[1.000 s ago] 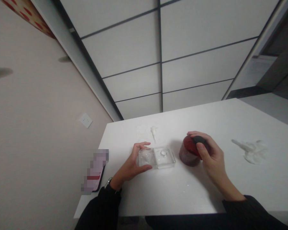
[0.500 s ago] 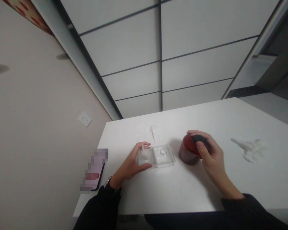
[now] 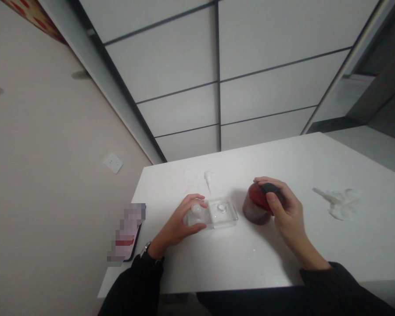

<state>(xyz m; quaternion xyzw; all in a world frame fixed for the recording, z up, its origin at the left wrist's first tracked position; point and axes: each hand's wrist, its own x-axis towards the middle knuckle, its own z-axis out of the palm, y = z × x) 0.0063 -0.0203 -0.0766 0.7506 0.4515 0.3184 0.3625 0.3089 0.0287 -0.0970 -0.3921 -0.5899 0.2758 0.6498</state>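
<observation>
My left hand [image 3: 181, 223] curves round the left end of a clear two-compartment box [image 3: 225, 224], its thumb on the near side and its fingers on the far side. A pale, rounded clear piece [image 3: 195, 210] sits in the left compartment, close to my fingers. In the right compartment lies a small round clear piece [image 3: 221, 208]. To the right, my right hand [image 3: 287, 211] grips a dark red bottle [image 3: 255, 206] round its black end [image 3: 269, 188]. The bottle looks tilted, with its lower edge at or near the table.
A white pump head [image 3: 207, 179] lies beyond the box on the white table [image 3: 217, 263]. Crumpled white tissue [image 3: 344, 204] is at the right. A phone [image 3: 129, 235] rests by the left edge, near the wall. Panelled cabinet doors [image 3: 184, 109] stand behind.
The whole view has shifted slightly. Both hands keep their places on the box and the bottle. A thin pale upright bit in the left compartment no longer shows.
</observation>
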